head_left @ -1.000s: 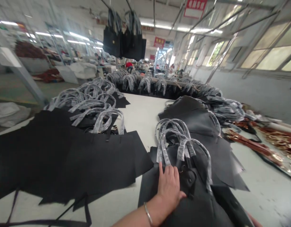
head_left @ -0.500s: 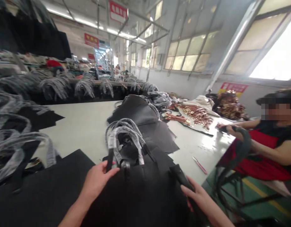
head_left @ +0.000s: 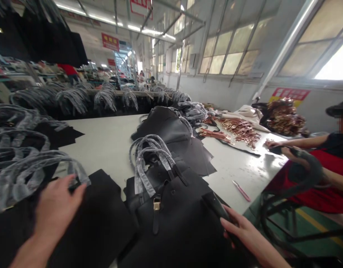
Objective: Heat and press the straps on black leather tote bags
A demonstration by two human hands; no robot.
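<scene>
My right hand (head_left: 238,225) is wrapped round a black tubular tool with a flat, wide end (head_left: 214,204); its exact kind cannot be told. The tool lies over the front of a black leather bag (head_left: 185,219), which has a gold buckle (head_left: 156,203) on a short strap. Plastic-wrapped handles (head_left: 153,152) stand up from this bag's top. Off to the left, my left hand (head_left: 58,208) is slightly blurred, thumb and forefinger apart, at the wrapped handle (head_left: 80,173) of another black bag (head_left: 101,212). Whether its fingers touch that handle is unclear.
More black bags (head_left: 174,126) lie fanned out on the white table (head_left: 112,141). A pink-handled slim tool (head_left: 241,191) lies to the right, with brown straps (head_left: 240,130) beyond. On the right, a co-worker's hands (head_left: 288,150) hold a dark curved piece.
My left hand has left the middle bag's handles and moved left to the left-hand bags. The buckle strap is now visible. My right hand still holds the black tool.
</scene>
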